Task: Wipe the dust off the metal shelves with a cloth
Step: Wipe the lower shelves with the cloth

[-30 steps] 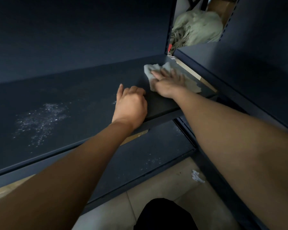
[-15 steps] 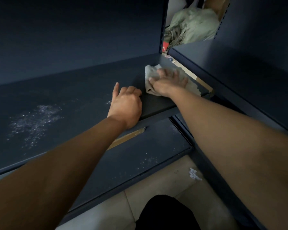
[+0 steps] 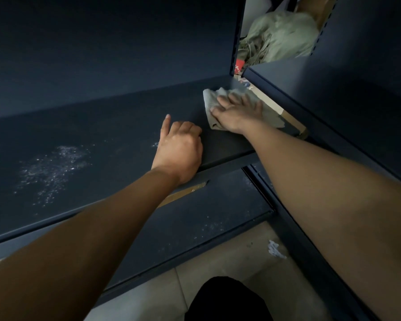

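Cloth [image 3: 210,101]: light, limp, bunches easily. It sits in the right rear corner of the shelf [image 3: 102,135] under the right hand [image 3: 237,114], whose fingers are flat and spread, pressing down. Flat palm pressure should beat a pinch. Left hand [image 3: 178,151] rests near the front edge, fingers curled, empty. Back panel [image 3: 114,54] and upright [image 3: 237,42] box the corner in. Open run is leftward, toward the dust patch [image 3: 53,167].

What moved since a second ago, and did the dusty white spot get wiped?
The right hand only rubbed the cloth a tiny bit sideways near the shelf's back right corner, with its fingers spreading wider. Nothing was picked up or let go. The left hand stayed resting on the shelf, and the dust patch is still unwiped.
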`<state>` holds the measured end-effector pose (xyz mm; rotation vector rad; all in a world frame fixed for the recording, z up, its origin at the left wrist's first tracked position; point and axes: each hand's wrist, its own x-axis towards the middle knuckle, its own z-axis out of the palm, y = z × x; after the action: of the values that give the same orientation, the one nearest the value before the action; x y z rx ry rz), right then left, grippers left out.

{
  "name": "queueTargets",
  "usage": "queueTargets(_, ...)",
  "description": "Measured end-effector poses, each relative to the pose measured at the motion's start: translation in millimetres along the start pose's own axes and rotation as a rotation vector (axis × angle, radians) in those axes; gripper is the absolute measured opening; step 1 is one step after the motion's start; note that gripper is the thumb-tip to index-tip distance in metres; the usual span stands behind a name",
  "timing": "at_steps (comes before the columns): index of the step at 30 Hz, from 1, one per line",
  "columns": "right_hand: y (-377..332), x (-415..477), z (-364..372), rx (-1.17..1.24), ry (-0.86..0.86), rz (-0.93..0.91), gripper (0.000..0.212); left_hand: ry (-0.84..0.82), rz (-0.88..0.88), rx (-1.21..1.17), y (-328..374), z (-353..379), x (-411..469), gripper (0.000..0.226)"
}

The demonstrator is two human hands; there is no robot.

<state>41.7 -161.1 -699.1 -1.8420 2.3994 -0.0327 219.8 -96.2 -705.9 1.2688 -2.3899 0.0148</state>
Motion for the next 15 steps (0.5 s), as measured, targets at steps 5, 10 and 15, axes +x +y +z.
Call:
queueTargets(5, -4, -24, 2, -0.004, -0.024, -0.010, 0.060, 0.084, 0.022, -0.008, 0, -1, -2, 0.028)
queueTargets(10, -20, -49, 3, 0.018, -0.042, 0.003, 0.061, 0.154, 0.003, -0.054, -8, -16, -17, 0.028)
queueTargets(15, -72, -75, 7, -0.015, -0.063, -0.090, 0.063, 0.142, -0.091, 0.031, -60, -46, -57, 0.026)
